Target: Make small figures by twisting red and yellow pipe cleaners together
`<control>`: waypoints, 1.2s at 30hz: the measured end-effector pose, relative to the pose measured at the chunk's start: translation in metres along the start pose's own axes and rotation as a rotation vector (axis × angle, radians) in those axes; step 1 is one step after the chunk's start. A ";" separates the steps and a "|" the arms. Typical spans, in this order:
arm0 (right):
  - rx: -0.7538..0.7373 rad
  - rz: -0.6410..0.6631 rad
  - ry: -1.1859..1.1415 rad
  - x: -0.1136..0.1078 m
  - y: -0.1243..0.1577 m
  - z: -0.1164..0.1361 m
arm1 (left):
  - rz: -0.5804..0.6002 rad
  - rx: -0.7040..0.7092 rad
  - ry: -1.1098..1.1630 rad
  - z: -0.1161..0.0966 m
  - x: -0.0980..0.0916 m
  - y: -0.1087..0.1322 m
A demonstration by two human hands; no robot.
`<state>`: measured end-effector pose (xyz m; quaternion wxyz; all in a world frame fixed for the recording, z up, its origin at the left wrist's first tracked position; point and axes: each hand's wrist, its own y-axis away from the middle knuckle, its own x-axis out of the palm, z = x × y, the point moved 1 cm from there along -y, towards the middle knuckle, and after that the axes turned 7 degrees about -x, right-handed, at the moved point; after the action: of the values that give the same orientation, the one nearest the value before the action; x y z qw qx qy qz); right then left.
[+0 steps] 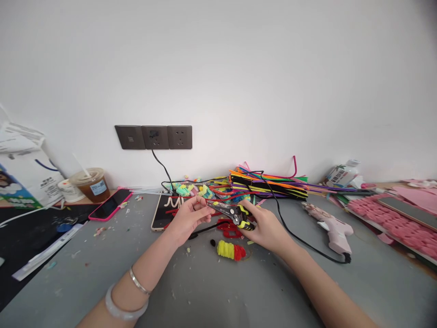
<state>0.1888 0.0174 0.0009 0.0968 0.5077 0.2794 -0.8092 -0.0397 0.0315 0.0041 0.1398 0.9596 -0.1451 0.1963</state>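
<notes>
My right hand (264, 223) is closed around the black and yellow handles of a pair of wire strippers (227, 210). Their dark jaws point left, with the tips at the fingertips of my left hand (193, 216). The left thumb and fingers are pinched together; whatever they hold is too small to make out. On the table below lies a coiled bundle of yellow and red pipe cleaner (230, 250), a small black tuft (213, 243) at its left end. Bent red pipe cleaner pieces (229, 228) lie just behind it, partly covered by the strippers and my right hand.
Many coloured pipe cleaners (269, 184) lie along the wall. A pink glue gun (332, 230) rests at right, its black cord trailing across the table. At left are a pink-cased phone (111, 205) and an iced drink cup (92, 184). A tablet-like device (159, 214) lies behind my left hand.
</notes>
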 end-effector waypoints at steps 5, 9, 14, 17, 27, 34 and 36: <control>0.011 -0.004 -0.053 -0.002 0.000 0.002 | 0.027 0.013 0.015 -0.003 0.002 0.001; 0.028 -0.062 -0.059 -0.002 0.000 -0.001 | 0.093 -0.036 -0.022 -0.004 0.006 0.004; 0.014 -0.081 -0.024 -0.002 0.000 -0.001 | 0.147 -0.029 -0.115 -0.003 0.008 0.006; -0.004 -0.087 -0.008 -0.002 0.000 0.002 | 0.140 -0.026 -0.122 -0.002 0.007 0.007; 0.025 -0.087 0.029 -0.001 0.000 -0.003 | 0.116 -0.055 -0.239 -0.009 0.008 0.009; -0.081 -0.158 0.164 0.005 -0.001 -0.019 | -0.003 0.016 -0.280 -0.008 -0.003 0.000; -0.058 -0.182 0.182 0.005 -0.002 -0.018 | -0.036 0.041 -0.286 -0.008 -0.007 -0.002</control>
<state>0.1992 0.0296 -0.0081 0.0119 0.5485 0.3555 -0.7567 -0.0477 0.0373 0.0083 0.1016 0.9829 -0.1420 0.0581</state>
